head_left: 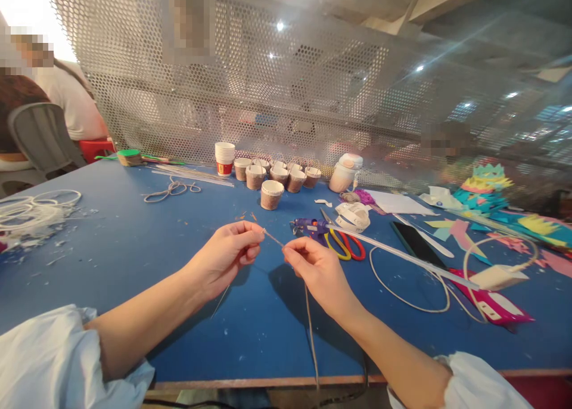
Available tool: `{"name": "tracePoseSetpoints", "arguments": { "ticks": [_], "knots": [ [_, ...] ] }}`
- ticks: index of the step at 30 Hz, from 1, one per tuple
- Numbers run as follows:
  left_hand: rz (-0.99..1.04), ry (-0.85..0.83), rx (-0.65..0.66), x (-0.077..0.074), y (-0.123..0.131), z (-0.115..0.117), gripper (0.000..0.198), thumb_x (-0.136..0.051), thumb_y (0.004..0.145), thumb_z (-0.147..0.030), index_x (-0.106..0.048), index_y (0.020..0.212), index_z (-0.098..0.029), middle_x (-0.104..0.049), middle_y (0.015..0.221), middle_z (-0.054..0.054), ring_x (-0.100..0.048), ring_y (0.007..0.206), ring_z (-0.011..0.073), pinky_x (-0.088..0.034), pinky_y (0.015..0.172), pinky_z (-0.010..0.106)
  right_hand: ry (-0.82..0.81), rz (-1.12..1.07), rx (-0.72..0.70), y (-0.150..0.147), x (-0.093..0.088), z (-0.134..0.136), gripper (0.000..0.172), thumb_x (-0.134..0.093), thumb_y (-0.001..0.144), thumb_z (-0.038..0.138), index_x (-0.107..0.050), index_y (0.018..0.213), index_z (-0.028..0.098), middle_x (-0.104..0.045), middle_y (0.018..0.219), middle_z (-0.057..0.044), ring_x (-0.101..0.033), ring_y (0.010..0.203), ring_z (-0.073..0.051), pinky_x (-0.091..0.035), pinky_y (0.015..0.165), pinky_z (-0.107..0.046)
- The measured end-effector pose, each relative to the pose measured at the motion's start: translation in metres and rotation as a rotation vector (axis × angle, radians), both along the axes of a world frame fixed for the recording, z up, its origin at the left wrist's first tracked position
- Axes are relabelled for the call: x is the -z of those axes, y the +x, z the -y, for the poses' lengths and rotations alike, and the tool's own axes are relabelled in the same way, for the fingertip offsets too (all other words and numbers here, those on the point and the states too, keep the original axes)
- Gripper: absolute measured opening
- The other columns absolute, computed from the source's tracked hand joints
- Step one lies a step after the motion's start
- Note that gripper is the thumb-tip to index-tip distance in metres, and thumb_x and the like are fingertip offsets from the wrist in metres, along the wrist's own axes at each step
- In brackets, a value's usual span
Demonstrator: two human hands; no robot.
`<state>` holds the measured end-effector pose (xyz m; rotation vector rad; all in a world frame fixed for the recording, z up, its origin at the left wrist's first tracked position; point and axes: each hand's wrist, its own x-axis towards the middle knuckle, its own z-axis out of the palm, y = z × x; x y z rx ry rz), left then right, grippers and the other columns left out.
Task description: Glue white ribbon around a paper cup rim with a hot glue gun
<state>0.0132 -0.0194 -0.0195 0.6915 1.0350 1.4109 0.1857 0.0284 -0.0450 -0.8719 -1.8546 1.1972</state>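
My left hand [226,257] is closed, pinching one end of a thin tan twine [311,337] between thumb and fingertips. My right hand [320,272] pinches the same twine a short way along, so a short piece runs taut between both hands. From the right hand the twine hangs down past the table's front edge. A thin pale strand [220,301] drops below the left hand; where it begins is hidden. Just beyond the hands stands a paper cup wrapped in brown cord [270,199]. Past my right hand lie a purple glue gun [310,225] and red-and-yellow scissors [348,243].
Several small cord-wrapped cups [279,175] stand behind, beside stacked paper cups [224,158]. A phone [422,245], white cable [409,306], measuring tape [353,217] and paper scraps lie right. Coiled white cord [38,209] is left on the blue table [147,248].
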Motion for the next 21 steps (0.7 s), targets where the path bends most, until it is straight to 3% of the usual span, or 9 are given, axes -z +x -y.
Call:
{"name": "tracePoseSetpoints", "arguments": {
  "ticks": [5,10,21],
  "knots": [
    [0.037,0.014,-0.020,0.0004,0.0005,0.0004,0.012,-0.069,0.065,-0.016,-0.060,0.071,-0.011,-0.049,0.059,-0.003,-0.040,0.044,0.0031,-0.023,0.040,0.017,-0.008,0.001,0.004,0.0002,0.0024,-0.0026,0.024,-0.061,0.085,0.041,-0.062,0.079,0.018,-0.055,0.068,0.002,-0.043,0.056,-0.009,-0.034,0.052,-0.023],
    [0.040,-0.007,-0.013,0.0001,0.0005,-0.0001,0.021,-0.069,0.067,-0.017,-0.067,0.086,-0.007,-0.047,0.056,-0.004,-0.039,0.045,0.0039,-0.024,0.041,0.017,-0.002,0.006,0.002,0.0000,0.0027,-0.0025,0.024,-0.061,0.085,0.040,-0.063,0.080,0.018,-0.056,0.068,0.001,-0.043,0.056,-0.010,-0.034,0.052,-0.023],
    [-0.065,-0.005,-0.074,0.0039,0.0027,0.0002,0.018,-0.074,0.061,-0.022,-0.066,0.070,-0.009,-0.050,0.048,-0.002,-0.039,0.046,0.0044,-0.026,0.043,0.016,-0.002,0.001,0.000,-0.0001,0.0012,-0.0025,0.022,-0.061,0.085,0.039,-0.063,0.080,0.018,-0.056,0.068,0.002,-0.043,0.056,-0.009,-0.034,0.052,-0.023]
  ]
}}
